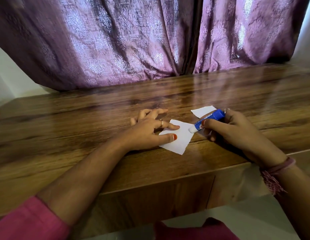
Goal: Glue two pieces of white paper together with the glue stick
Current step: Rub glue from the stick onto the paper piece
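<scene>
A torn piece of white paper (180, 138) lies flat on the wooden table (81, 118). My left hand (147, 130) presses its left side down with thumb and forefinger. My right hand (226, 129) grips a blue glue stick (208, 120), uncapped, tilted down to the left, with its white tip touching the paper's right edge. A second white paper piece (202, 111) lies just behind, partly hidden by the glue stick and my right hand.
Purple patterned curtains (150, 40) hang right behind the table's far edge. The table's front edge (168, 186) runs close to my body, with a drawer front below it. Pale floor shows at the lower right.
</scene>
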`<state>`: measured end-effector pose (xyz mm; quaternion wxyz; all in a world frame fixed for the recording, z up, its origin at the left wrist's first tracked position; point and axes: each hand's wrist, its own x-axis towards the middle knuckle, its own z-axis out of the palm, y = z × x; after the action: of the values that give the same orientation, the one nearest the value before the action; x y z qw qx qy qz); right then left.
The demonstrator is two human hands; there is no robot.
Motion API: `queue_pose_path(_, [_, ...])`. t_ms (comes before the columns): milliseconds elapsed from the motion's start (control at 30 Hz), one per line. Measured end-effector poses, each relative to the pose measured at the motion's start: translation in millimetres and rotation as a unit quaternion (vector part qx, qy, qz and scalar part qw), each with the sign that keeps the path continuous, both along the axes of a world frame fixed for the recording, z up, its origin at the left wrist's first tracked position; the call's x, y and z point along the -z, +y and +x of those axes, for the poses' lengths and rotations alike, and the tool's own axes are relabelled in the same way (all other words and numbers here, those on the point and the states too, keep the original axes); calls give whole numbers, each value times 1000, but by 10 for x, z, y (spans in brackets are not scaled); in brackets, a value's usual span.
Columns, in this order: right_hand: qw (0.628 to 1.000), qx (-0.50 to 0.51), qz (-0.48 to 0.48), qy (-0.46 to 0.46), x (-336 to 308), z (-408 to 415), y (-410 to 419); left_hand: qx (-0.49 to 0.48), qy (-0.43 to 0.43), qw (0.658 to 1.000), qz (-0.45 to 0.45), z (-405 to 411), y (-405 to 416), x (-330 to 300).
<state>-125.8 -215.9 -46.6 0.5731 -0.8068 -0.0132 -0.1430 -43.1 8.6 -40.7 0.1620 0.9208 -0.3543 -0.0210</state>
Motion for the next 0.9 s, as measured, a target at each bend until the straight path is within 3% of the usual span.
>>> queue_pose_path(167, [998,-54,-19,-20,12,-6,15,-3,7,1000,2,-9,4,-1])
queue_pose_path(333, [999,-16,-20,-19,48,30,-7,-2,0,1000,0,-35,-1,-3])
queue_pose_path(900, [997,-72,-24,-17,54,-9,-6,-7,17,1000,-25,-26,5,-6])
